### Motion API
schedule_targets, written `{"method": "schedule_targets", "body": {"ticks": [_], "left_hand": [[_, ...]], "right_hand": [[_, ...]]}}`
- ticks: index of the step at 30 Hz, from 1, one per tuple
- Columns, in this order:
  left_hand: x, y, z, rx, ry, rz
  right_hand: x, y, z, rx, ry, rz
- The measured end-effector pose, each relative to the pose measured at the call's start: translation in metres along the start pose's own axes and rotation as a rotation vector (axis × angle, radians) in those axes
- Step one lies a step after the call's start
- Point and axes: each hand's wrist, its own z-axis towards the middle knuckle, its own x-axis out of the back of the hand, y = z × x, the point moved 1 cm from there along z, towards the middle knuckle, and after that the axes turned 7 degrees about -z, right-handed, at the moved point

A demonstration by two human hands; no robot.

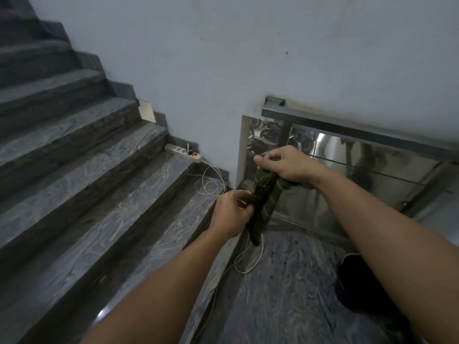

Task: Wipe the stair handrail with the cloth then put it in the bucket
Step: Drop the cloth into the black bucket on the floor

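Over on our left the grey marbled stairs [82, 155] climb away along the pale wall [223, 58], and on one tread against that wall sits a white power strip [183, 153] with a red light glowing at its near end. From it a thin white cable [211, 182] loops across the step and trails down onto the landing floor [285, 281]. Now to the middle, where our left hand [232, 212] is closed on the side edge of the cloth [264, 202], fingers pinching the fabric roughly halfway down its length. The cloth itself is dark olive green with faint pale lines, hanging as a long folded strip in the air above the landing, its lower end dangling free just over the cable. Up top, our right hand [285, 165] is clamped on the upper end of the cloth, thumb pressed over the fold. So both hands grip the same strip, one above the other and slightly apart. Behind them runs the grey metal handrail [347, 125], topping a shiny glass and steel panel [323, 170], and the cloth is not touching the rail. Far right, low on the floor, we glimpse a dark rounded object [352, 281]; we cannot tell what it is.
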Motion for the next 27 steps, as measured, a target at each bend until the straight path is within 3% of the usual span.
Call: {"method": "schedule_targets", "body": {"ticks": [3,8,12,17,23,27], "left_hand": [[-0.001,0.009,0.025,0.002,0.003,-0.041],[-0.001,0.027,0.070,0.011,0.012,-0.141],[-0.005,0.041,0.111,-0.009,-0.013,-0.089],[-0.029,0.070,0.156,-0.057,-0.088,0.011],[-0.071,0.108,0.203,-0.135,-0.232,0.063],[-0.104,0.125,0.232,-0.154,-0.385,0.059]], "right_hand": [[0.021,0.005,0.014,0.010,-0.003,0.019],[0.062,0.025,0.038,0.050,-0.161,-0.024],[0.094,0.047,0.055,0.005,-0.237,-0.082],[0.122,0.082,0.068,0.027,-0.235,-0.191],[0.144,0.138,0.079,0.033,-0.011,-0.445],[0.153,0.177,0.081,-0.067,0.001,-0.626]]}}
